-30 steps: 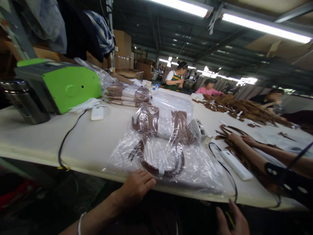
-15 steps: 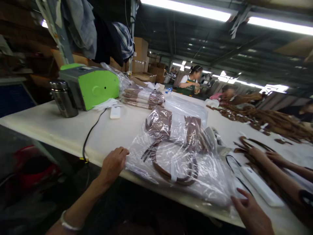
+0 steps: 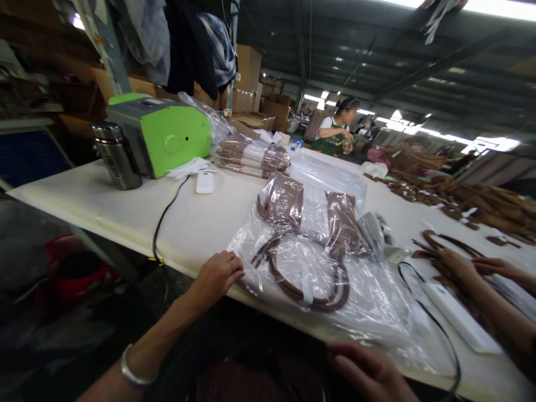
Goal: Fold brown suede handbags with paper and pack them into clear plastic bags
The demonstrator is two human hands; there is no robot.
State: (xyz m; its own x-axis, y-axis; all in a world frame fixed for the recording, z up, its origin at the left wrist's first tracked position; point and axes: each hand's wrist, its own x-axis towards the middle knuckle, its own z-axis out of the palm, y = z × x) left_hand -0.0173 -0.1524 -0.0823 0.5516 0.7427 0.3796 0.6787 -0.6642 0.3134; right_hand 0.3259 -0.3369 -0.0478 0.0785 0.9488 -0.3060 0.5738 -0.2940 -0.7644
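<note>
A clear plastic bag (image 3: 377,301) lies at the table's front edge. Visible through it are brown folded pieces (image 3: 287,202) and a looped brown strap (image 3: 341,287) bound with a white band (image 3: 307,283). At the bag's left edge is my left hand (image 3: 220,276), its fingers curled closed on the plastic. My right hand (image 3: 371,371) is in front of the table edge, below the bag, somewhat blurred. Its fingers reach leftward, apart from each other, and nothing shows in them.
A green-grey machine (image 3: 180,139), a steel flask (image 3: 116,156) and a white device (image 3: 205,182) stand at the left. More bagged brown goods (image 3: 251,156) lie behind. On the right, another person's hands (image 3: 460,268) handle brown straps beside a white power strip (image 3: 460,318) and cable.
My right hand has left the bag's right corner and moved left, below the table edge. My left hand stays at the bag's left edge. The view has shifted slightly.
</note>
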